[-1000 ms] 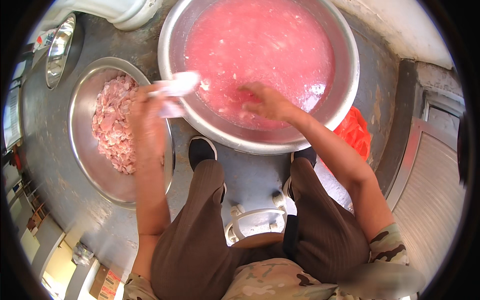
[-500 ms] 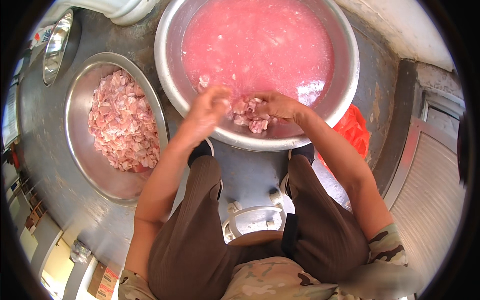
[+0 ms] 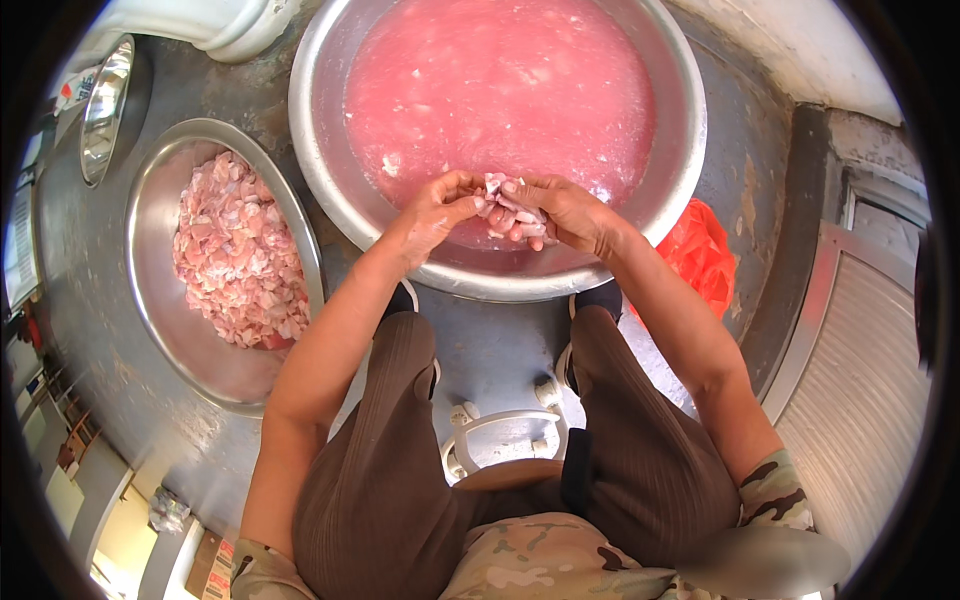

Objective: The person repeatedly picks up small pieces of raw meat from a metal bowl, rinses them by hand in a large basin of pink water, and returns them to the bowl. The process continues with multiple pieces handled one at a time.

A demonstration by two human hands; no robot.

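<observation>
both hands, left hand [image 3: 432, 212] and right hand [image 3: 565, 212], cup pale pink meat pieces [image 3: 508, 205] over the big round steel basin of pink water [image 3: 680, 160]; left of it, the smaller steel bowl [image 3: 150, 290] looks well heaped, more likely remains.

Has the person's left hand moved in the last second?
Yes. The left hand was over the side basin of meat; now it meets the right hand above the big basin, cupping meat pieces.

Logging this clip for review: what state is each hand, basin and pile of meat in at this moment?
Left hand: cupped around meat pieces, over the big basin.
Right hand: cupped around the same pieces.
Big basin: filled with cloudy pink water.
Side basin: holds a heap of cut meat.
Small bowl: contents not visible.
</observation>
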